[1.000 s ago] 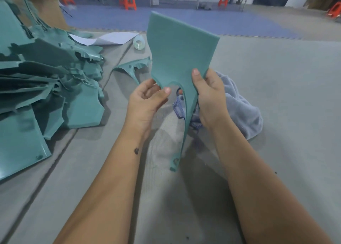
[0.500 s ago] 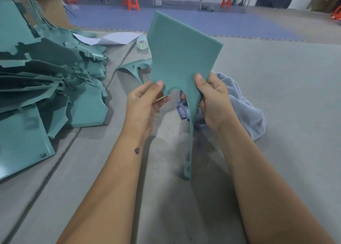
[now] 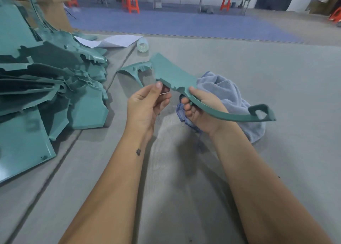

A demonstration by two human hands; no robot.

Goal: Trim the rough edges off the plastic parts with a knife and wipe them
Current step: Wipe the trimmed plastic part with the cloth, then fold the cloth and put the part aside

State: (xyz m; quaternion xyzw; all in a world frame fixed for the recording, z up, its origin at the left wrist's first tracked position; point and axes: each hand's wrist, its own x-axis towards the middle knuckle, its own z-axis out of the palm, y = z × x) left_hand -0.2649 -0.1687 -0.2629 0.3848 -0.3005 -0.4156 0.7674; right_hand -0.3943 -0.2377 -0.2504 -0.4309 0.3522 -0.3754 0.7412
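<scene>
A person holds one teal plastic part (image 3: 172,72) up in the air with both hands, over the grey table (image 3: 276,77). The part has a wide flat end that points away, and a long thin arm that curves off to the right and ends in a small loop.

The right hand (image 3: 201,110) grips the part where the wide end meets the thin arm, with the thumb on top and the fingers curled under it. The left hand (image 3: 147,103) pinches the near edge of the wide end with its thumb. Something thin and pale shows in the left fingers, but it is too small to tell what it is.

A blue cloth (image 3: 230,96) lies crumpled on the table just behind the right hand. A smaller teal piece (image 3: 132,71) lies near the part. A big pile of teal plastic parts (image 3: 46,77) sits to the left. A sheet of white paper (image 3: 114,40) and a roll of clear tape (image 3: 142,45) lie farther back.
</scene>
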